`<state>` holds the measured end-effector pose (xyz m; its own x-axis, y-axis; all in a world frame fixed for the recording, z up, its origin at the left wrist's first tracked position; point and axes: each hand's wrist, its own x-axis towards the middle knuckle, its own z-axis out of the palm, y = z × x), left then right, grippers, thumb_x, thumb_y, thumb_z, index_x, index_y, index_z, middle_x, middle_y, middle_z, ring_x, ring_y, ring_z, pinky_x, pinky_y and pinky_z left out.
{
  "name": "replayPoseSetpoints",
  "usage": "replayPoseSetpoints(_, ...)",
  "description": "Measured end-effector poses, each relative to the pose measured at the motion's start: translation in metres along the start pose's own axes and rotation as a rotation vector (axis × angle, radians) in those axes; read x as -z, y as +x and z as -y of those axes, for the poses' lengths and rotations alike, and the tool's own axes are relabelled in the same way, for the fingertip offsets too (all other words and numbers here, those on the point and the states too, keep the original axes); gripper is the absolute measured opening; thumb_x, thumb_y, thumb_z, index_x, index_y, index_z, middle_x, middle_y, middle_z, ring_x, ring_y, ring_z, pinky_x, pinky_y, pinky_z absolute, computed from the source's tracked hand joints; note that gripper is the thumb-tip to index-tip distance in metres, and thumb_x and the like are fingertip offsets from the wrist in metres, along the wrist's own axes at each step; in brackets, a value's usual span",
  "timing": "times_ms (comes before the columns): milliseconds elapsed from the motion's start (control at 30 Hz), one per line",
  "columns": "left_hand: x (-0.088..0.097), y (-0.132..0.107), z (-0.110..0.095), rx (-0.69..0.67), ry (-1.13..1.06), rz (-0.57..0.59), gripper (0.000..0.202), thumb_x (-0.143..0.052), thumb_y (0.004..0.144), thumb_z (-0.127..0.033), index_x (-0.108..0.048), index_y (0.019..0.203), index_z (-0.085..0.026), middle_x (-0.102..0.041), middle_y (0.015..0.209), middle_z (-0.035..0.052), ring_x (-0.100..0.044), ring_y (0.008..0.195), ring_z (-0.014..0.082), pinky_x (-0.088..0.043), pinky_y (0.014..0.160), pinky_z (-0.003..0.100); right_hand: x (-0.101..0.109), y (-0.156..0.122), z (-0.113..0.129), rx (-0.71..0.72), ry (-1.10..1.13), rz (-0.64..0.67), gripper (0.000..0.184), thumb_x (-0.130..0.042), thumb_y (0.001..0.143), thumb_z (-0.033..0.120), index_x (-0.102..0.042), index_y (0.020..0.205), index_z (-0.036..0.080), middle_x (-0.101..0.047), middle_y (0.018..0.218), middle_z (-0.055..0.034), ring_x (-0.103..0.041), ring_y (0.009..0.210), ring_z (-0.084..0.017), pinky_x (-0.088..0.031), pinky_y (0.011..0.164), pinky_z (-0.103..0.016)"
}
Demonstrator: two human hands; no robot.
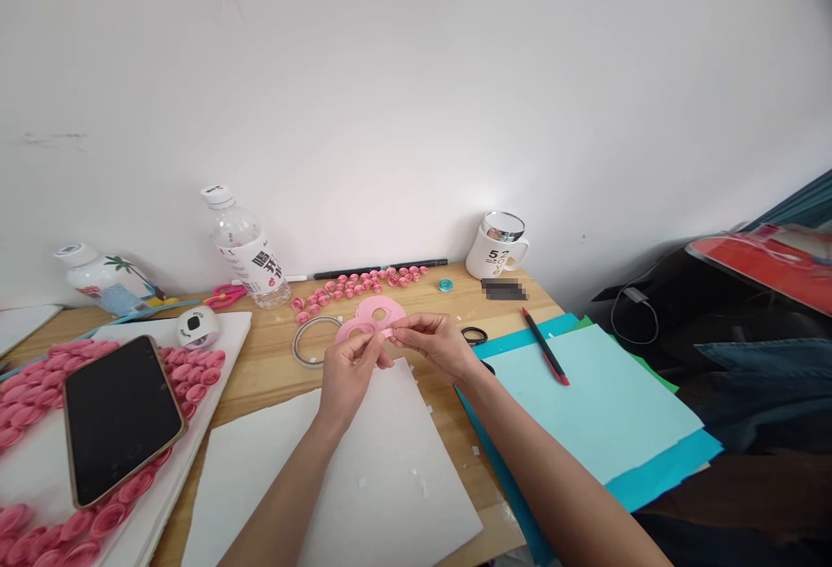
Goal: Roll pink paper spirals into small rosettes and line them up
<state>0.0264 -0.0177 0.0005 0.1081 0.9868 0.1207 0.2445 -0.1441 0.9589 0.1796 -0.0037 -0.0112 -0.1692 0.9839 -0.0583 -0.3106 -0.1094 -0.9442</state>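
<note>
Between my two hands is a narrow strip of pink paper, held above the far edge of a white sheet. My left hand pinches one end of it. The fingers of my right hand are closed on the other end. Just behind the hands lie pink paper spiral cutouts, partly covered by my fingers. A roll of tape rests on its side to the left of them. Small pink rolled paper flowers line the back of the table, with one teal rolled flower at their right.
Left, a phone lies on a white board with many pink paper flowers. Bottles and a mug stand by the wall. Right, a pen lies on blue paper sheets; black scissors are partly hidden.
</note>
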Motion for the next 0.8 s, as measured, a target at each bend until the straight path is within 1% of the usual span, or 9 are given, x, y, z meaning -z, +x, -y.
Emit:
replayPoseSetpoints(100,0.0,0.0007,0.0008,0.001,-0.001,0.0,0.036,-0.051,0.077,-0.041,-0.057,0.05,-0.018,-0.058,0.054,0.001,-0.053,0.056,0.0128,-0.048,0.059,0.024,0.0002,0.0,0.0005,0.007,-0.002,0.007,0.024,-0.076,0.055,0.032,-0.07,0.074,0.018,-0.07,0.077,-0.0036,-0.061,0.07,-0.015,-0.047,0.075,-0.032)
replayPoseSetpoints(267,-0.001,0.0001,-0.0016,-0.015,0.023,0.004,0.035,-0.052,0.077,-0.04,-0.058,0.049,-0.019,-0.06,0.053,0.0001,-0.054,0.055,0.0131,-0.047,0.057,0.024,0.0005,0.0011,-0.0013,0.05,0.017,-0.03,0.023,-0.076,0.055,0.03,-0.068,0.075,0.019,-0.068,0.072,-0.0012,-0.059,0.064,-0.012,-0.047,0.068,-0.029)
replayPoseSetpoints(400,-0.0017,-0.0014,-0.0049,-0.021,0.027,0.001,0.034,-0.053,0.077,-0.038,-0.059,0.049,-0.02,-0.06,0.052,-0.0004,-0.054,0.054,0.0129,-0.045,0.054,0.024,0.0003,0.001,-0.002,0.079,-0.016,-0.007,0.018,-0.076,0.056,0.029,-0.067,0.068,0.019,-0.065,0.065,0.0009,-0.055,0.058,-0.01,-0.044,0.062,-0.026)
replayPoseSetpoints(500,-0.0016,-0.0019,-0.0048,-0.028,0.044,0.012,0.033,-0.053,0.077,-0.038,-0.059,0.05,-0.02,-0.059,0.052,-0.0003,-0.054,0.057,0.0134,-0.045,0.055,0.023,0.0008,0.0012,-0.0033,0.086,-0.028,0.01,0.016,-0.077,0.055,0.027,-0.067,0.065,0.018,-0.062,0.061,0.0021,-0.052,0.055,-0.009,-0.042,0.06,-0.025)
replayPoseSetpoints(633,-0.0006,-0.0013,-0.0034,-0.033,0.05,-0.002,0.033,-0.052,0.078,-0.037,-0.058,0.05,-0.019,-0.059,0.053,-0.0008,-0.053,0.057,0.0127,-0.044,0.057,0.023,0.001,0.0014,-0.0031,0.049,-0.003,-0.012,0.015,-0.077,0.055,0.027,-0.069,0.065,0.019,-0.066,0.066,0.0001,-0.056,0.061,-0.011,-0.045,0.067,-0.027)
replayPoseSetpoints(733,-0.0001,-0.0006,-0.0037,-0.032,0.038,-0.022,0.035,-0.052,0.078,-0.036,-0.056,0.048,-0.018,-0.058,0.054,-0.0009,-0.053,0.057,0.0118,-0.043,0.058,0.022,0.0004,0.0006,-0.0006,0.021,0.035,0.026,0.017,-0.075,0.059,0.029,-0.071,0.072,0.019,-0.069,0.074,-0.0018,-0.06,0.069,-0.013,-0.045,0.076,-0.03)
replayPoseSetpoints(800,0.0,-0.0003,-0.0039,-0.031,0.031,-0.032,0.035,-0.051,0.078,-0.036,-0.056,0.048,-0.017,-0.058,0.055,-0.0004,-0.053,0.058,0.0117,-0.043,0.058,0.022,0.0004,0.0003,0.0003,0.016,0.042,0.044,0.019,-0.074,0.06,0.029,-0.071,0.076,0.019,-0.069,0.078,-0.0025,-0.06,0.071,-0.012,-0.045,0.079,-0.03)
